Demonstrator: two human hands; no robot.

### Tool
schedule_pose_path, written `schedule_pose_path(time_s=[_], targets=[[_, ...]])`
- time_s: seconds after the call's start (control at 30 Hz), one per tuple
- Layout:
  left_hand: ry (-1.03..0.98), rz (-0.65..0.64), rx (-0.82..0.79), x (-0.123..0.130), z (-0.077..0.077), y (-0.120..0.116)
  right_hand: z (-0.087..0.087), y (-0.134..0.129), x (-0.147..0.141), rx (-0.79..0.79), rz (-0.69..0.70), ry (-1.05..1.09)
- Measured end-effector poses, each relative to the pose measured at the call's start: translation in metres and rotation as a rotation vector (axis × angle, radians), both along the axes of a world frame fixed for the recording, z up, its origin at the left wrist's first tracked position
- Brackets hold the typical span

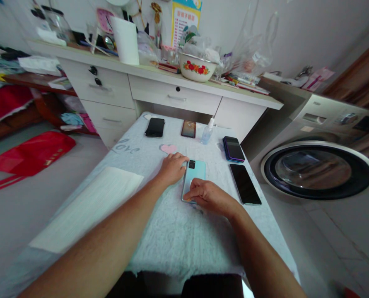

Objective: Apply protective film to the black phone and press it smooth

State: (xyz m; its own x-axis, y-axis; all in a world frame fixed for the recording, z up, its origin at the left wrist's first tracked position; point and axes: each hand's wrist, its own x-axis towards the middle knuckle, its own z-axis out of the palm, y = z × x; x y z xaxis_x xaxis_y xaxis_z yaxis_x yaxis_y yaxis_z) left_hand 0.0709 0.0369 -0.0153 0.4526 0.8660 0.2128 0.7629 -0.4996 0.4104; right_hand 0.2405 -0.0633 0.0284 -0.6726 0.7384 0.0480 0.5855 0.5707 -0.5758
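A light blue phone [198, 169] lies back side up on the cloth-covered table, its dark camera block at the upper left. My left hand [172, 167] rests at the phone's upper left edge, with its fingers bent; whether it grips anything is unclear. Over the phone's lower part is my right hand [205, 193], its fingers closed and their tips touching the lower left of the back. Something small and orange-tan shows at those fingertips, too small to make out. A pink heart print [168, 148] is just beyond my left hand.
Around the phone are a black phone [245, 184], stacked phones [234, 149], a spray bottle [207, 132], a brown phone or case [188, 128], a dark phone [155, 127] and a white cloth or paper [89, 207]. A washing machine [310, 120] stands right.
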Motion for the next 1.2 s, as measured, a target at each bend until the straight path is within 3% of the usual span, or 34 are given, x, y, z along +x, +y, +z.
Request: schedule_pose_path(time_s=[0.2,0.47,0.73,1.0,1.2], targets=[[0.0,0.006,-0.002,0.0,0.003,-0.001,-0.007,0.006,-0.003,0.133,-0.157,-0.095],[-0.006,0.006,0.006,0.0,0.002,-0.001,-0.007,0.009,-0.01,0.153,-0.278,-0.208],[0.002,0.006,0.0,0.0,0.003,-0.001,-0.003,0.004,-0.01,0.144,-0.14,-0.183],[-0.011,-0.002,0.006,0.0,0.0,0.001,0.002,-0.003,-0.01,0.037,-0.015,-0.101],[-0.02,-0.006,-0.002,-0.001,0.001,0.001,-0.003,-0.001,-0.011,0.09,-0.08,-0.119]])
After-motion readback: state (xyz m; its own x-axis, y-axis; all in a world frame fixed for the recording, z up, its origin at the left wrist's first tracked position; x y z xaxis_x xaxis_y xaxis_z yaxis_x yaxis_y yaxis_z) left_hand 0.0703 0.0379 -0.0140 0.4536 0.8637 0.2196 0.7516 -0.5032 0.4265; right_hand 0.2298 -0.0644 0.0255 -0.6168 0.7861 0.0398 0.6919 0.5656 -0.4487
